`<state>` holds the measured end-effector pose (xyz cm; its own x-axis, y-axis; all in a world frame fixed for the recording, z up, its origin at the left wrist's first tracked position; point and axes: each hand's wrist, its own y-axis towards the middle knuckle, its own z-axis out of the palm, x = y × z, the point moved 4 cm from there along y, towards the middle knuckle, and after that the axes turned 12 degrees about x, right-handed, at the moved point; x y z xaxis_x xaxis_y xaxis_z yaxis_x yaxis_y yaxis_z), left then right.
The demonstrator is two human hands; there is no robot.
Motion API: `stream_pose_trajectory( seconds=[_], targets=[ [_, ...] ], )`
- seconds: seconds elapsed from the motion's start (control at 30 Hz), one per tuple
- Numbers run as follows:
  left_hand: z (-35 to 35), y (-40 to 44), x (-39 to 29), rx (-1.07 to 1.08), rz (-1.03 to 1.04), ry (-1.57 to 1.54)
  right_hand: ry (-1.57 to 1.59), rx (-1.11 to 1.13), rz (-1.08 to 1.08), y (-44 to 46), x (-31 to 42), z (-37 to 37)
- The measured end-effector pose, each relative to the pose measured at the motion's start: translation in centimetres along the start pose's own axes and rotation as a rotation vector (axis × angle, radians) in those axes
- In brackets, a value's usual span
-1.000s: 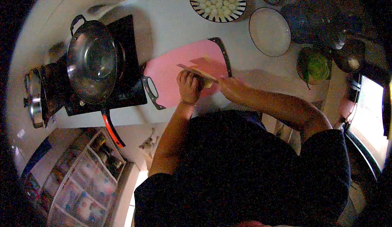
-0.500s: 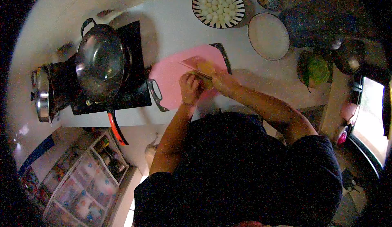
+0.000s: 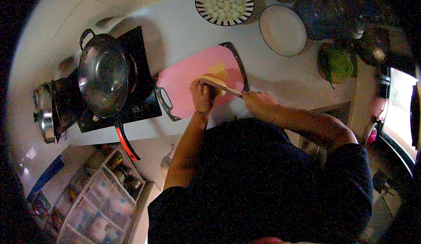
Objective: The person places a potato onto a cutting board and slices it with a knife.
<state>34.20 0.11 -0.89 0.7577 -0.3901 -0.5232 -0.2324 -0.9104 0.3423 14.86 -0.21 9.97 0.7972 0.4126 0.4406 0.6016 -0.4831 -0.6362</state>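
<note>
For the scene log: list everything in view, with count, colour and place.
pan: one, dark, orange-black handle, on stove
stove: one, black, on counter
pot: one, silver, far left
board: one, pink with black ends, on counter
yellow food: several pieces, count unclear, on board
knife: one, at the food
striped bowl: one, black-white, beyond board
round pieces: many, white, in striped bowl
plate: one, whitish, right of striped bowl
green item: one, far right
counter: one, whitish, under board
left grip: one, on food
right grip: one, on knife
</note>
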Motion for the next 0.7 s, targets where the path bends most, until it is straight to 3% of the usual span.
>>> stream_pose_trajectory(
  seconds=[0.1,0.2,0.3,0.4,0.6,0.7],
  targets=[
    [0.1,-0.1,0.1,-0.034,0.007,0.013,0.039,0.046,-0.037,0.7,0.0,-0.7],
    [0.0,0.1,0.1,-0.041,0.043,0.03,0.087,0.197,0.121,2.2,0.4,-1.5],
    [-0.6,0.7,-0.3,-0.025,0.041,0.036,0.12,0.037,0.008,3.8,-1.2,1.6],
    [-0.8,1.0,-0.5,0.0,0.036,0.02,0.196,0.187,0.188,6.7,-2.1,2.8],
    [-1.5,1.0,-0.6,-0.044,0.132,-0.05,0.803,0.035,0.333,9.0,-1.7,1.4],
    [-1.1,0.7,-0.2,-0.024,0.106,0.011,0.723,-0.156,0.216,9.3,-1.9,1.1]
  ],
)
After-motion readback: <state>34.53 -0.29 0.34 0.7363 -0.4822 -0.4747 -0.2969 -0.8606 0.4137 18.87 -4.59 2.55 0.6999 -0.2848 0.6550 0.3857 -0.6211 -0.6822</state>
